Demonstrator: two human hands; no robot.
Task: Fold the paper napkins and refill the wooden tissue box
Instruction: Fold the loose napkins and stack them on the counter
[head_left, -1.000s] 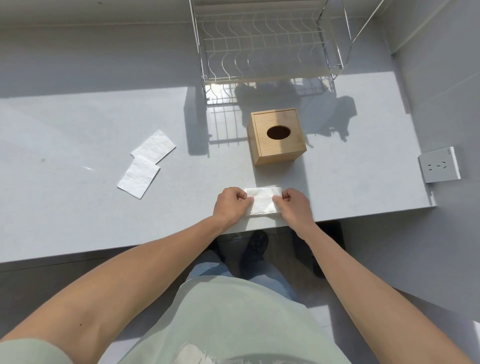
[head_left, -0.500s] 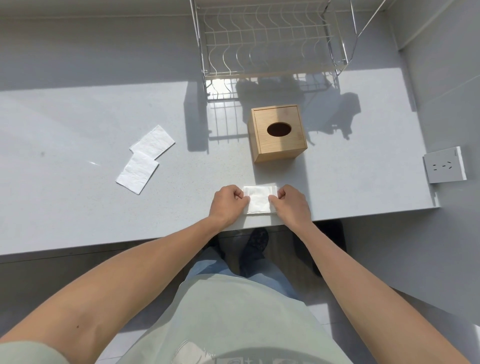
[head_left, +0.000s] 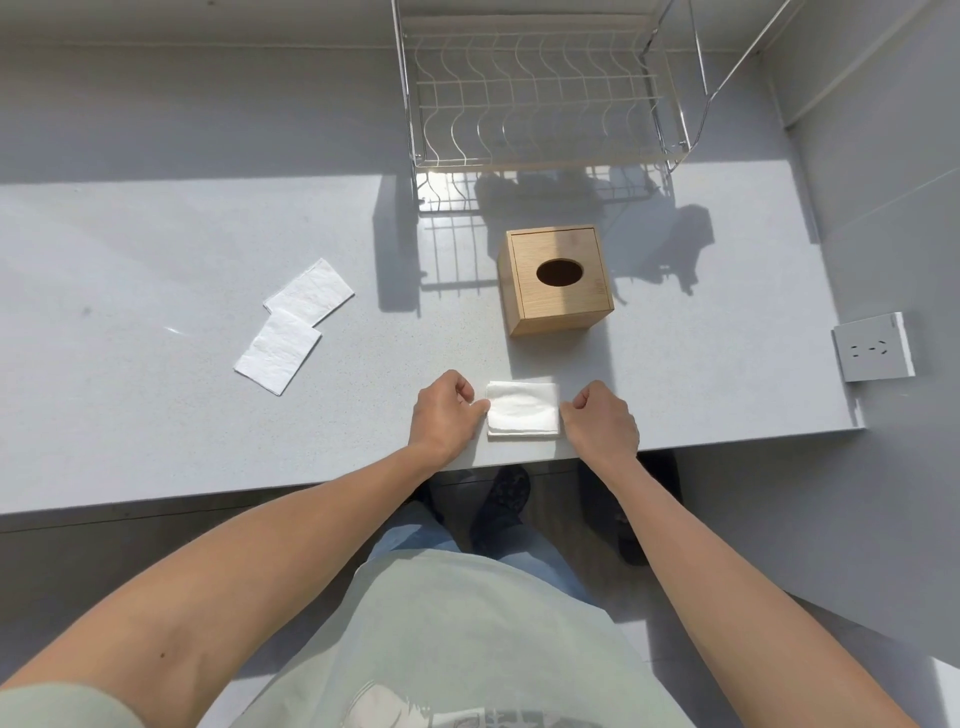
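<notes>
A folded white napkin lies flat near the counter's front edge. My left hand is curled at its left edge, fingertips touching the paper. My right hand is curled at its right edge, also touching it. Behind the napkin stands the wooden tissue box, upright, with a dark oval opening on top. Two more folded napkins lie overlapping on the counter to the left.
A wire dish rack stands at the back of the grey counter, behind the box. A wall socket sits on the right wall. The counter's front edge runs just below my hands; my feet show beneath it.
My hands have moved slightly apart, from lying on the napkin to its two side edges. More of the napkin shows, and it lies flat and squarer.
</notes>
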